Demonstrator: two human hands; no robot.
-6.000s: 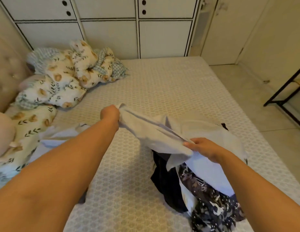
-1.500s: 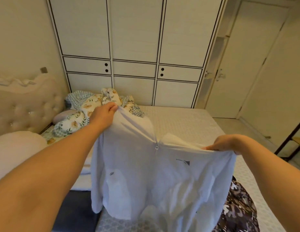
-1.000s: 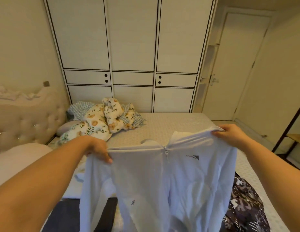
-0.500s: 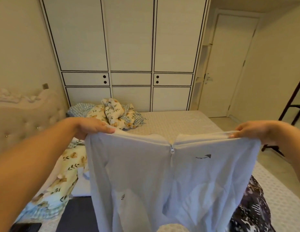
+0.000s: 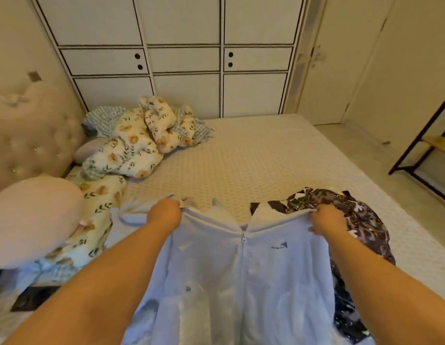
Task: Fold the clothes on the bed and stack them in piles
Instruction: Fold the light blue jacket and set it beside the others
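Both my left hand [image 5: 166, 212] and right hand [image 5: 327, 219] pinch the pale zip jacket's [image 5: 241, 282] shoulders at lower centre of frame; laid crooked, I reckon it snags the patterned garment [image 5: 360, 220] on the bed [image 5: 253, 158].

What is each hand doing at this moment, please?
Left hand: gripping the white zip jacket at its top left shoulder.
Right hand: gripping the same jacket at its top right shoulder.

Left hand [image 5: 165, 213], right hand [image 5: 325, 219] clenched
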